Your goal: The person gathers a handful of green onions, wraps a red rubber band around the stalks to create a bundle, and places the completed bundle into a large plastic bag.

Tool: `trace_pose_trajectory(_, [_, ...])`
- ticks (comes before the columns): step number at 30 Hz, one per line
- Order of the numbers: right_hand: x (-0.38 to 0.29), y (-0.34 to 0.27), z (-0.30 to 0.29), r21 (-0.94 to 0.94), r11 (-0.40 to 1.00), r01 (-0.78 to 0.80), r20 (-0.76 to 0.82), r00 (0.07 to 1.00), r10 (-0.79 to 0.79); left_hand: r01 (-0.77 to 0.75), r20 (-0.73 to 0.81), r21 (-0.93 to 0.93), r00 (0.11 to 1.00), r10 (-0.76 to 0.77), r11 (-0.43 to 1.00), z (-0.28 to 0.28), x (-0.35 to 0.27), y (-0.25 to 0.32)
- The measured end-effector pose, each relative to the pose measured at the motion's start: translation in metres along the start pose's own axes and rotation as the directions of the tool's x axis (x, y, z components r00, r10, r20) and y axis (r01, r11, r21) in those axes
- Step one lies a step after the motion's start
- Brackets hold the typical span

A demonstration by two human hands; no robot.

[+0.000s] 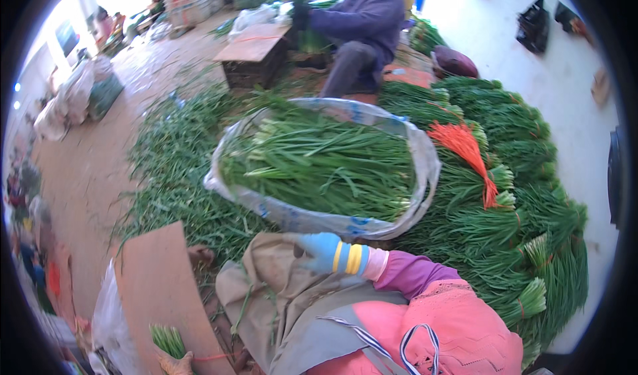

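My right hand (324, 254), in a blue knit glove with yellow bands at the cuff, is over the brown cloth (269, 265) on my lap. Its fingers look apart, and I see nothing held in them. At the bottom left edge, my left hand (177, 363) is partly cut off by the picture's rim. It grips a small bunch of green stalks, likely garlic chives (168, 339), above a tilted brown board (154, 280). A red tie (212, 358) lies across the board. Beyond my lap is an open white plastic sack (431, 170) full of loose chives (319, 161).
Tied chive bundles (528, 141) are piled on the right, topped by a hank of orange-red ties (463, 151). Loose leaf trimmings (174, 161) cover the floor left of the sack. Ahead, a person (364, 21) in purple sits by a board-topped crate (254, 43), holding greens.
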State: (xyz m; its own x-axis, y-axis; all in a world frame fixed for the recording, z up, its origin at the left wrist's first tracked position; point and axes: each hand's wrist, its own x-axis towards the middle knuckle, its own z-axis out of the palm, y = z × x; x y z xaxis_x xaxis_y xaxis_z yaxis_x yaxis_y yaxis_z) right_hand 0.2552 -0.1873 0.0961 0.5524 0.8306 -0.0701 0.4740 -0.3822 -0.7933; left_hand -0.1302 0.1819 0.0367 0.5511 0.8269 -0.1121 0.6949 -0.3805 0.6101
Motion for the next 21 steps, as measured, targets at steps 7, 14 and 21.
trace_pose_trajectory(7, [-0.049,0.038,-0.066,-0.224,0.959,0.174,-0.088,0.976,-0.198,-0.274,-0.194,-0.567,0.961,0.197,0.777,0.094,-0.004,0.202])
trace_pose_trajectory(14, [0.009,0.048,-0.123,-0.642,0.766,0.031,-0.246,0.938,-0.245,-0.155,0.105,-0.755,0.930,0.351,0.637,0.196,0.046,0.339])
trace_pose_trajectory(21, [0.121,0.054,-0.099,-0.846,0.532,-0.024,-0.049,0.998,-0.033,0.074,0.249,-0.858,0.926,0.285,0.509,0.267,0.042,0.383])
